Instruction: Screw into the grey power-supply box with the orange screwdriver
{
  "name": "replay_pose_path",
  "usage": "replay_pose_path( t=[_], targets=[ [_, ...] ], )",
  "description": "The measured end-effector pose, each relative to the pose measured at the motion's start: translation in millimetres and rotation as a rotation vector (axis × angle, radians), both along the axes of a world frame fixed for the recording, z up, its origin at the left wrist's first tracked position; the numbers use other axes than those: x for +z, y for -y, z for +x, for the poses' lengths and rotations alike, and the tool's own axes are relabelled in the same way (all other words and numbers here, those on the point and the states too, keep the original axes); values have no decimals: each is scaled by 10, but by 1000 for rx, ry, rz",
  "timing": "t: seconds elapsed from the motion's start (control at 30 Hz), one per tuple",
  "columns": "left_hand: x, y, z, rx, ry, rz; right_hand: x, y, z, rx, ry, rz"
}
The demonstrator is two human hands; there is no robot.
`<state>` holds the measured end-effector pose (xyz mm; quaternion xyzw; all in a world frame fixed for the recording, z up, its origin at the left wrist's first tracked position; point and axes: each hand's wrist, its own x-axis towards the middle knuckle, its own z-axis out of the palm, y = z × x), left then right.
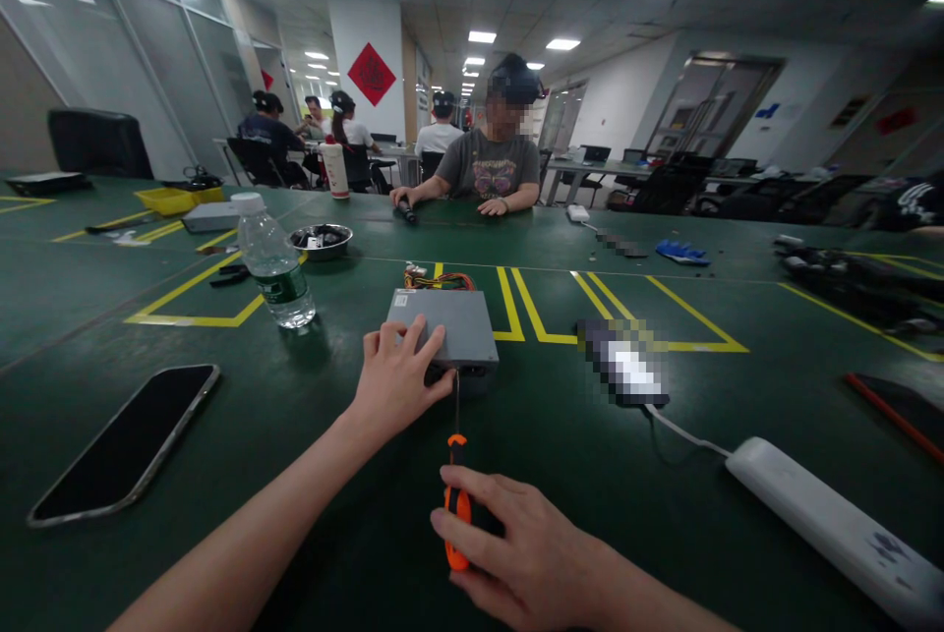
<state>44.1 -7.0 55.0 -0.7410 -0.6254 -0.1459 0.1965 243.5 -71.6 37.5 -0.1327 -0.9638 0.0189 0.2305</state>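
A grey metal computer power supply (464, 322) lies on the green table in front of me, its bundle of coloured wires (442, 280) at the far side. My left hand (398, 367) holds it down, fingers spread over the top and thumb at the near edge. In my right hand (523, 544) is an orange and black screwdriver (458, 504), gripped by the handle. Its thin shaft points away from me, and the tip meets the near face of the power supply, close to my left thumb. Whether the tip sits in a screw, I cannot make out.
Left of the power supply stand a water bottle (274, 263) and a metal bowl (323, 241) of small parts; a phone (125, 445) lies nearer. To the right are a lit, blurred device (623, 362) and a white power strip (833, 524). Across the table sits a person (487, 160).
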Motion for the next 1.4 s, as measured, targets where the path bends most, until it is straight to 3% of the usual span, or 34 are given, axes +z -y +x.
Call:
replay_pose_path(
  t=[0.23, 0.4, 0.6, 0.83, 1.13, 1.4],
  targets=[
    [11, 3, 3, -5, 15, -13, -54, -2, 19, -32, -123, 24],
    [16, 6, 1, -1, 14, -8, -1, 8, 15, -23, -7, 9],
    [9, 8, -1, 0, -3, -6, -34, 4, 10, -25, -130, 62],
    [4, 5, 2, 6, 9, -6, -1, 2, 12, -21, -17, 19],
    [7, 7, 4, 6, 16, -16, -81, -55, 36, -19, -170, 18],
    [3, -2, 1, 4, 9, -15, -93, -108, 277, 36, -314, 124]
  ],
)
